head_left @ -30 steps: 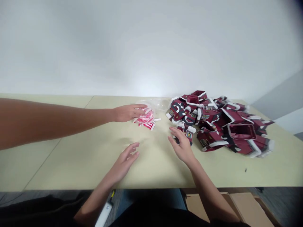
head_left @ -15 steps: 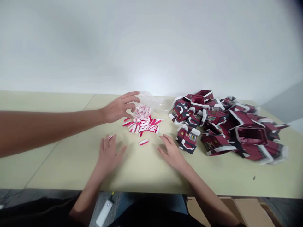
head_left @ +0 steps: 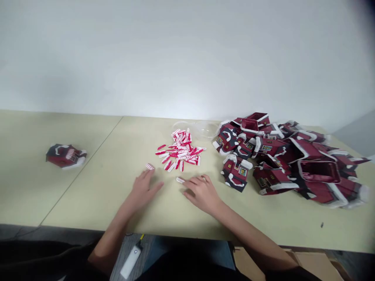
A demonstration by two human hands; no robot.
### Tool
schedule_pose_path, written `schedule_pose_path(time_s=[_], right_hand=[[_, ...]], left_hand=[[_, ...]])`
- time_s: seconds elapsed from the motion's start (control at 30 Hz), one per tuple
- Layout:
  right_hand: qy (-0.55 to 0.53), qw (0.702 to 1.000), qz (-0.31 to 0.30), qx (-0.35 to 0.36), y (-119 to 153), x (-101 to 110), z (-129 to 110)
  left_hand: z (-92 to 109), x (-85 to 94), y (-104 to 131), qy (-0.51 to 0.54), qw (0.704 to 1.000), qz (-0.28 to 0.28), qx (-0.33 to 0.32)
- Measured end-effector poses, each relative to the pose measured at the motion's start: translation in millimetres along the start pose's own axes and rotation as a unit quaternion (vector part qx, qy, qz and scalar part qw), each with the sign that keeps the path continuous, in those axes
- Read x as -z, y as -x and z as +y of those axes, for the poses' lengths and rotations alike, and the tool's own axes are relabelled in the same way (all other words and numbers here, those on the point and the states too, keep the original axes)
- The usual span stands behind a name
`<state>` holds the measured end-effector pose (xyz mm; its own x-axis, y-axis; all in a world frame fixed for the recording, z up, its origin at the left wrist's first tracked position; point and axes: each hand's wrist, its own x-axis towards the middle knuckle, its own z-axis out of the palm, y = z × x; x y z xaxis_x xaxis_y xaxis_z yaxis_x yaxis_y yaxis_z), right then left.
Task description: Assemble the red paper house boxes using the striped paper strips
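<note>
My left hand [head_left: 143, 189] is low over the table with its fingers stretched out and the thumb apart. At its fingertips is a small red-and-white striped piece [head_left: 149, 166]; whether it is pinched there I cannot make out. My right hand [head_left: 202, 192] reaches in from the right, fingers extended and thumb spread. Its fingertips touch a narrow white strip [head_left: 180, 180], partly covered by the fingers. Just beyond both hands lies a loose pile of red-and-white striped pieces [head_left: 183, 152].
To the right, dark-red house-shaped pouches [head_left: 271, 146] with white trim are heaped. Another house-shaped pouch [head_left: 66, 156] lies at the left, across the table seam. Clear plastic containers [head_left: 206, 129] stand behind the striped pile. A white power strip [head_left: 131, 261] is on the floor.
Another person's arm has withdrawn from the pile, and a house pouch now appears at left. My right hand has come to the single strip; my left hand and its striped piece have shifted right.
</note>
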<state>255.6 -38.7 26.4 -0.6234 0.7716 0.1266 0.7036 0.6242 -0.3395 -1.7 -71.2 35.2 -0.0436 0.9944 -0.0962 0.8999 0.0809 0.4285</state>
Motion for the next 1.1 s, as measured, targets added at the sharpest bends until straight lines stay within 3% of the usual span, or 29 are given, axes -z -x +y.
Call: schedule_pose_path(time_s=[0.1,0.3,0.5,0.67,0.77,0.87,0.93,1.03,1.1], right_hand=[[0.064,0.997,-0.038,-0.012,-24,1,-6],[0.107,0.99,-0.019,-0.093,-75,-6,6],[0.095,0.987,0.006,-0.13,-85,-8,24],[0.023,0.997,0.017,-0.067,-68,3,41],[0.018,0.996,0.03,-0.082,-45,23,50],[0.086,0.978,0.081,-0.173,-12,50,55],[0.139,0.945,0.11,-0.273,10,65,58],[0.164,0.903,0.054,-0.393,34,71,61],[0.143,0.899,0.01,-0.414,41,64,61]], left_hand=[[15,-6.4,-18,-0.011,0.999,-0.039,-0.018],[35,-9.0,-77,-0.077,0.997,0.009,-0.012],[39,-2.9,-120,-0.055,0.998,0.019,-0.037],[34,-6.0,-125,0.002,0.998,0.042,-0.045],[30,-4.1,-115,0.025,0.996,0.07,-0.045],[32,-1.1,-103,0.041,0.994,0.081,-0.054],[36,-1.4,-96,0.056,0.993,0.07,-0.073],[46,-7.9,-87,0.075,0.989,0.041,-0.118],[51,-15.0,-81,0.08,0.984,0.03,-0.154]])
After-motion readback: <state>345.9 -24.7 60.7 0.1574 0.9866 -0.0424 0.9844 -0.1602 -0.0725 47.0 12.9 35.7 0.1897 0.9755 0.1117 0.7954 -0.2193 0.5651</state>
